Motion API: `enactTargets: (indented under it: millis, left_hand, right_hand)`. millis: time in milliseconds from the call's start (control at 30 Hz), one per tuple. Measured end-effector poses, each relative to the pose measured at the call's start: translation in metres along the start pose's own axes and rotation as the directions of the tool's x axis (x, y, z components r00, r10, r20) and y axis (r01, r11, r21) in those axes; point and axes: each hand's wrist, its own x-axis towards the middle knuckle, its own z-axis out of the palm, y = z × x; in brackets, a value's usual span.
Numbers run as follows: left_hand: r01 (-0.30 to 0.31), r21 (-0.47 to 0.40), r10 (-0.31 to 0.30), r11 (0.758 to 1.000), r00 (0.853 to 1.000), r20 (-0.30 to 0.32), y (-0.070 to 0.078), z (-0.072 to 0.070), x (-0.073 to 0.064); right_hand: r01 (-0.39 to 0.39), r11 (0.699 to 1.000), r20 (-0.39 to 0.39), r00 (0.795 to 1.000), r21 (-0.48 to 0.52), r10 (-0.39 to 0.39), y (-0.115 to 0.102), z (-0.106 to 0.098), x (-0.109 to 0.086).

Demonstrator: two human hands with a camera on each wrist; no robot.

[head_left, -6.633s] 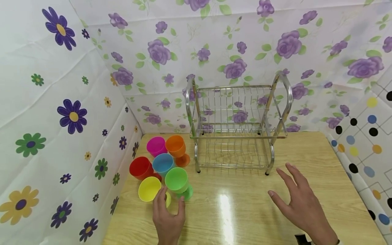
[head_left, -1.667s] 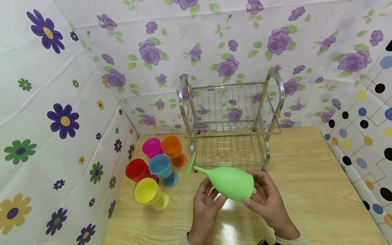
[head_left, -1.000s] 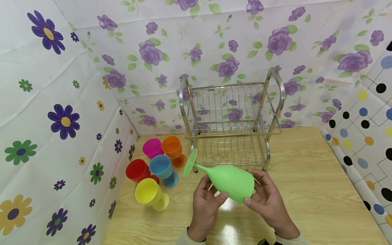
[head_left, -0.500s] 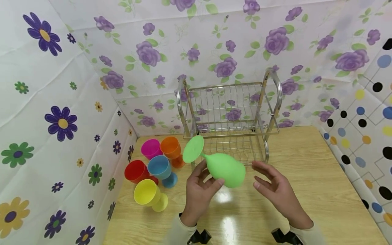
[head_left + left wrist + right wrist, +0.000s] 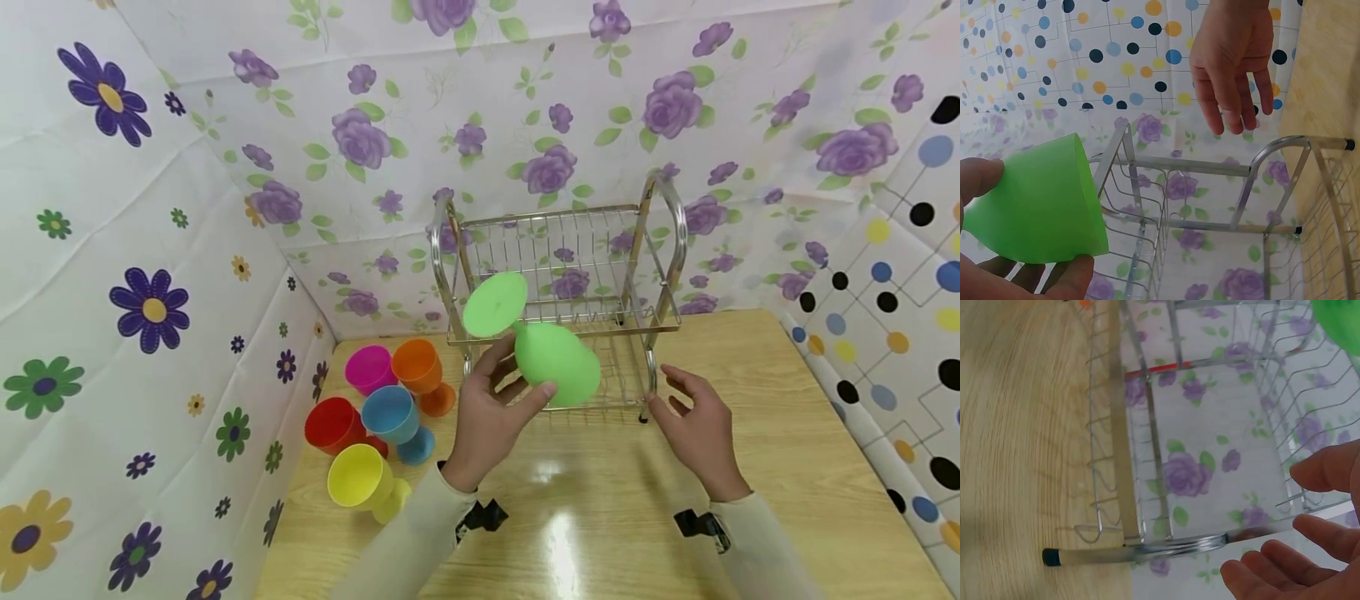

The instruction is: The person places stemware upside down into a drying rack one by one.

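Observation:
My left hand (image 5: pixel 491 417) grips a green plastic goblet (image 5: pixel 558 362) round its bowl, thumb on the near side. The goblet is tilted, foot up to the left and mouth down to the right. It overlaps the front of a two-tier metal dish rack (image 5: pixel 630 332) in the head view. The left wrist view shows the bowl (image 5: pixel 1035 200) between thumb and fingers, beside the wire tier. My right hand (image 5: pixel 697 429) holds nothing, its fingers relaxed close to the rack's right front leg. In the right wrist view its fingers (image 5: pixel 1285 562) are spread near the metal frame.
On the table's left stand a magenta goblet (image 5: pixel 369 371), an orange goblet (image 5: pixel 417 367), a blue goblet (image 5: pixel 391 414), a red goblet (image 5: pixel 333 423) and a yellow goblet (image 5: pixel 360 477). A flowered sheet (image 5: pixel 420 275) hangs behind the rack.
The green goblet was picked up from the group and held in both hands. The right hand then let go and moved to the rack's right leg, while the left raised the goblet toward the rack.

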Motion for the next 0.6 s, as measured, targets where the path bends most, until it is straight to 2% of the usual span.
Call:
enactTargets:
  millis: [233,467,600]
  left_hand:
    - [-0.027,0.038,0.024,0.999,0.997,0.075,0.010,0.009,0.021]
    - [0.006,0.015,-0.007,1.000,0.993,0.117,0.021,0.017,0.037]
    - [-0.003,0.011,0.001,1.000,0.990,0.142,0.032,0.021,0.048]
  right_hand:
    - [-0.004,1.000,-0.068,0.998,-0.013,0.003,0.015,0.011,0.019]
    - [-0.017,0.998,-0.092,0.996,-0.054,0.012,0.027,0.022,0.030]
    - [-0.016,0.998,-0.101,0.995,-0.069,0.009,0.031,0.024,0.032]
